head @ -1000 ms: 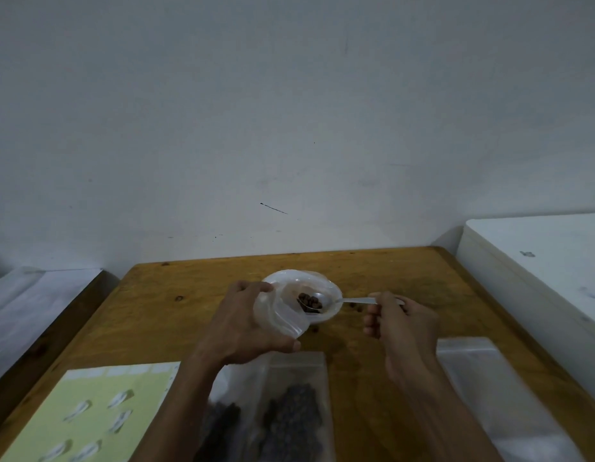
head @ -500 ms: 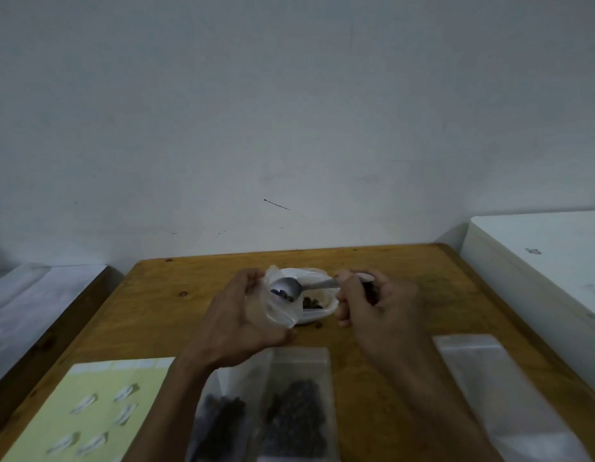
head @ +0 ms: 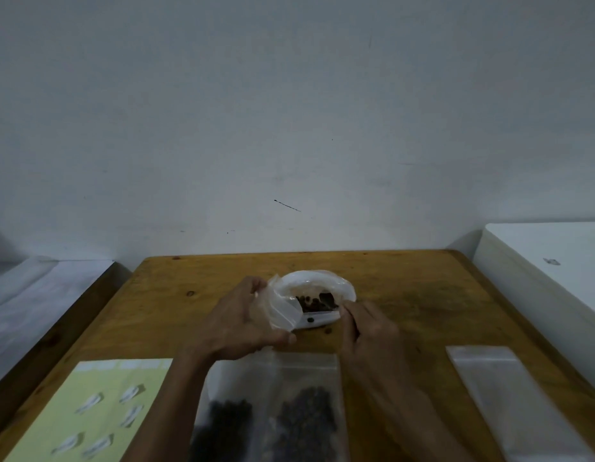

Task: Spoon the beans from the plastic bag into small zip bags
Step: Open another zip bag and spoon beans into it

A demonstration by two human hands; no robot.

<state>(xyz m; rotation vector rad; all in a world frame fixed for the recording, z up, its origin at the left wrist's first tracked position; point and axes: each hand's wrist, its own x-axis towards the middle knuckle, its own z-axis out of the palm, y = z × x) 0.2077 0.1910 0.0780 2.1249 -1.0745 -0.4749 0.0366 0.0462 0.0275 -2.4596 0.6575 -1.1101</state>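
1. Beans (head: 304, 415) sit nearest the camera, in two dark heaps inside a clear zip bag (head: 303, 368) lying flat on the wooden surface (head: 423, 295), between the two forearms.
2. To its left lies a pale yellow sheet (head: 72, 411) carrying small white pieces; to its right, an empty clear bag (head: 509, 395) rests flat.
3. Moving up, the left hand (head: 237, 323) is raised off the surface, back toward the camera, fingers and thumb curled round a small zip bag (head: 282, 311), gripping its clear lip.
4. The right hand (head: 371, 325) comes in from the right, knuckles up, fingers bent in at the edge of the plastic bag (head: 318, 283); what they pinch there is hidden, so I cannot tell its grip.
5. That plastic bag lies rolled open just behind both hands, more dark beans showing in its mouth.
6. A single bean (head: 310, 319) rests on the white strip at the bag's near edge.
7. Beyond it, a plain pale wall (head: 289, 111).
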